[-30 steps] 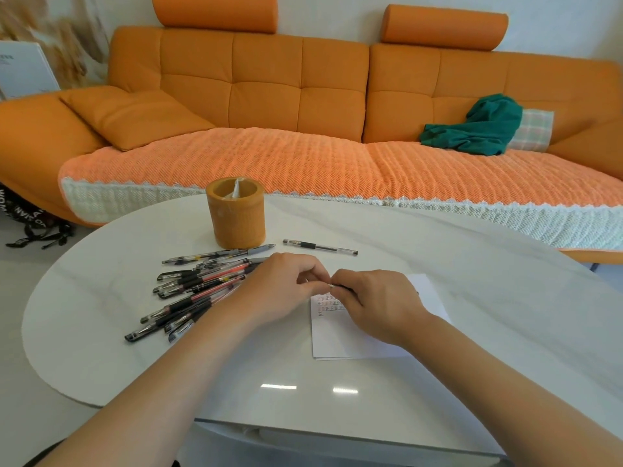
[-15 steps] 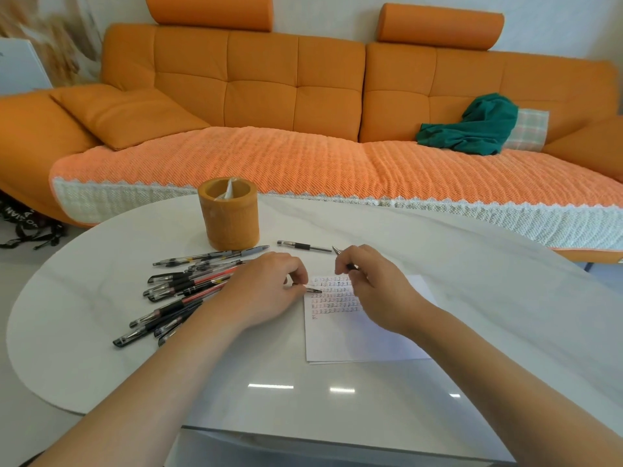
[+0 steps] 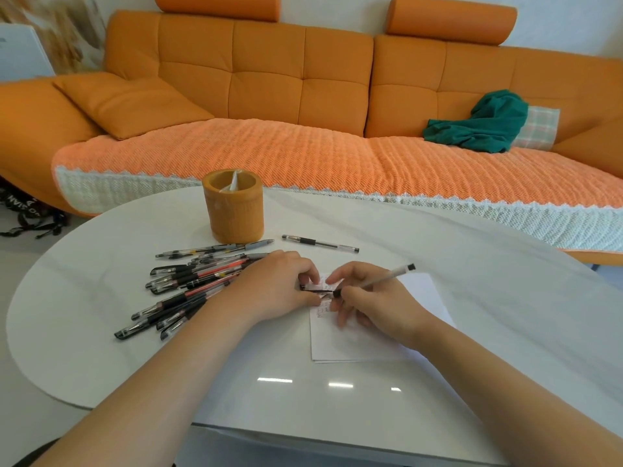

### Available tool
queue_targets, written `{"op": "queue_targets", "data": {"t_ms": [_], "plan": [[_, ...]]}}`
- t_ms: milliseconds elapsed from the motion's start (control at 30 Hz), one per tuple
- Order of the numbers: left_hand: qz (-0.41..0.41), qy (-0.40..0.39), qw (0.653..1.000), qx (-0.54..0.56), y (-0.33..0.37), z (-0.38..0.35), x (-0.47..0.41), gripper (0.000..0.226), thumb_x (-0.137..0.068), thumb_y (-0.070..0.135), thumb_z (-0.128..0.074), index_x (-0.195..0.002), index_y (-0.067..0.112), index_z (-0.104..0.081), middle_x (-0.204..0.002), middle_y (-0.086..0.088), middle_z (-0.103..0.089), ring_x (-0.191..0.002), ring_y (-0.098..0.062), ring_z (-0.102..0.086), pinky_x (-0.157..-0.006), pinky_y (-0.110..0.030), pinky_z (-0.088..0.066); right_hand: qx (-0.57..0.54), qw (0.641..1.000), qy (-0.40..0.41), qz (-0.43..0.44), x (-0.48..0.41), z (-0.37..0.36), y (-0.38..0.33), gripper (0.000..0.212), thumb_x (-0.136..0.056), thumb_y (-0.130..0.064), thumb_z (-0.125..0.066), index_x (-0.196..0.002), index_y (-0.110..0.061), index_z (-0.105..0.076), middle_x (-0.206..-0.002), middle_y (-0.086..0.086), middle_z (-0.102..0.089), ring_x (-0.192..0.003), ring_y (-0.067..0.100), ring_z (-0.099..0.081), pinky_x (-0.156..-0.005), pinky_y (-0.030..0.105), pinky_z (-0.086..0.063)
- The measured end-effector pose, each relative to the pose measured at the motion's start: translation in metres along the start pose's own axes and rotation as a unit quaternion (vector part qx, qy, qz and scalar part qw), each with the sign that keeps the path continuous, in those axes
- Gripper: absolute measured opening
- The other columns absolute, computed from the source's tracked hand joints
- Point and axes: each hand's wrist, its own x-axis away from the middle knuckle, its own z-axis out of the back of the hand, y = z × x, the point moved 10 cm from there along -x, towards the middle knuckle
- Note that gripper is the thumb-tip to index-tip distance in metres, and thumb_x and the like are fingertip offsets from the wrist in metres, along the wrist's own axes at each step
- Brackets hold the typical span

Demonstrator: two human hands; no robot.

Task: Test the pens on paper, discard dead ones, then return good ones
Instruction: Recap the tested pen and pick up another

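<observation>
My right hand (image 3: 374,299) holds a clear-barrelled pen (image 3: 387,277) over the top of the white paper (image 3: 354,342). The pen's black back end points up and to the right. My left hand (image 3: 276,288) pinches a small black-clipped pen cap (image 3: 312,287) just left of the pen's front end. The two hands almost touch above rows of small written marks on the paper. A pile of several black and red pens (image 3: 188,284) lies left of my left hand. One more pen (image 3: 320,244) lies alone behind the hands.
An orange cylindrical pen holder (image 3: 232,205) stands at the back of the white oval table (image 3: 101,332), with a bit of clear plastic inside. An orange sofa (image 3: 303,96) with a green cloth (image 3: 482,123) runs behind the table.
The hands were together, drew apart as the cap came off, and are now close again. The pen in my right hand has swung so its back end points up-right.
</observation>
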Motion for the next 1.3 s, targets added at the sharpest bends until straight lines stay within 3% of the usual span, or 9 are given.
{"op": "queue_targets", "data": {"t_ms": [133,333,567,933,1100,1300], "plan": [[0.007,-0.004,1.0,0.026,-0.001,-0.001,-0.003,0.032,-0.082,0.051,-0.075,-0.11,0.039,-0.065,-0.099,0.017,-0.056,-0.087,0.001,-0.046,-0.067,-0.02,-0.037,0.04,0.999,0.005,0.0,0.0,-0.004,0.001,0.007,-0.081,0.005,-0.063,-0.083,-0.001,-0.06,-0.066,0.019,-0.067,-0.055,0.02,-0.061,-0.054,0.026,-0.046],[0.009,-0.012,0.999,0.037,-0.003,-0.004,-0.004,0.033,-0.082,0.049,-0.075,-0.111,0.039,-0.065,-0.102,0.016,-0.055,-0.088,0.0,-0.047,-0.068,-0.017,-0.036,0.06,0.998,0.005,0.006,-0.002,-0.01,0.0,0.014,-0.08,0.008,-0.062,-0.073,0.002,-0.051,-0.053,0.007,-0.052,-0.044,0.02,-0.048,-0.044,0.022,-0.039],[0.007,-0.021,0.999,0.037,-0.003,-0.006,-0.003,0.041,-0.077,0.057,-0.076,-0.113,0.042,-0.063,-0.105,0.017,-0.053,-0.103,-0.009,-0.048,-0.09,-0.032,-0.047,0.07,0.997,0.007,0.016,-0.006,-0.01,0.002,0.018,-0.082,0.005,-0.064,-0.072,0.001,-0.05,-0.053,0.003,-0.051,-0.042,0.016,-0.046,-0.043,0.021,-0.037],[0.023,-0.023,0.998,0.048,-0.005,-0.006,-0.003,0.043,-0.075,0.054,-0.079,-0.114,0.043,-0.062,-0.103,0.018,-0.051,-0.1,-0.009,-0.046,-0.083,-0.028,-0.043,0.096,0.995,0.001,0.029,-0.008,-0.011,0.005,0.021,-0.082,0.003,-0.066,-0.069,-0.003,-0.051,-0.059,0.005,-0.053,-0.049,0.016,-0.049,-0.049,0.025,-0.04],[0.031,-0.026,0.998,0.053,-0.004,-0.007,-0.003,0.043,-0.076,0.052,-0.08,-0.114,0.042,-0.063,-0.104,0.017,-0.052,-0.102,-0.01,-0.046,-0.087,-0.031,-0.046,0.108,0.994,0.001,0.036,-0.008,-0.012,0.004,0.019,-0.077,-0.005,-0.066,-0.067,-0.007,-0.05,-0.059,0.001,-0.051,-0.051,0.016,-0.048,-0.05,0.026,-0.041],[0.035,-0.027,0.997,0.059,-0.004,-0.007,-0.002,0.042,-0.076,0.051,-0.08,-0.114,0.041,-0.063,-0.104,0.017,-0.052,-0.103,-0.01,-0.046,-0.089,-0.031,-0.046,0.091,0.995,0.007,0.043,-0.005,-0.01,0.006,0.02,-0.081,0.0,-0.066,-0.07,-0.003,-0.05,-0.062,0.005,-0.05,-0.052,0.018,-0.046,-0.051,0.026,-0.041]]}}
